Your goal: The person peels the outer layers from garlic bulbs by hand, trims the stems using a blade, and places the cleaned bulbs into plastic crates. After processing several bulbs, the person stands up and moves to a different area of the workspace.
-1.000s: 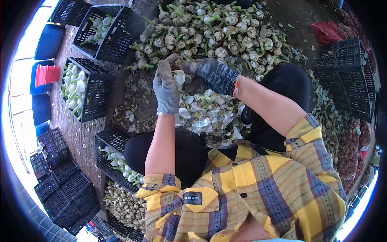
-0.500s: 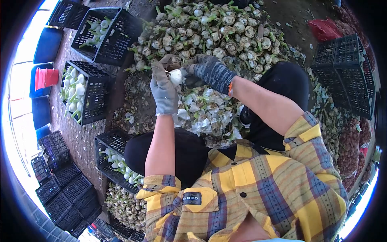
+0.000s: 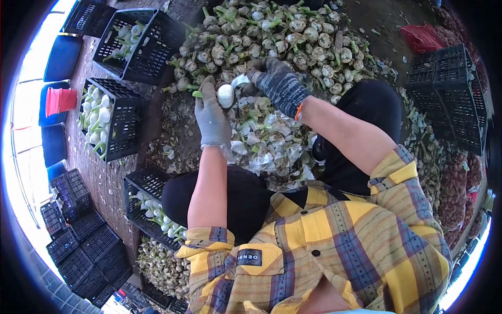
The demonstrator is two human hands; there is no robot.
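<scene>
My left hand (image 3: 213, 112), in a grey glove, is closed around a white peeled garlic bulb (image 3: 225, 96), whose green stem pokes out on the left side. To the right of it, my right hand (image 3: 277, 83), in a dark knitted glove, pinches a strip of pale skin (image 3: 240, 80) beside the bulb. Beyond both hands lies a heap of unpeeled bulbs (image 3: 314, 39). Loose peelings (image 3: 269, 141) cover the ground between my knees.
At the left stand black crates of cleaned bulbs (image 3: 123, 123), (image 3: 149, 199) and another crate (image 3: 157, 49) further back. Stacked black crates (image 3: 444, 94) are at the right, near a red sack (image 3: 422, 37). More bulbs (image 3: 162, 267) lie at the lower left.
My right hand has moved up and away from my left hand, with skin at its fingertips. More of the white bulb shows, and its green stem is now visible.
</scene>
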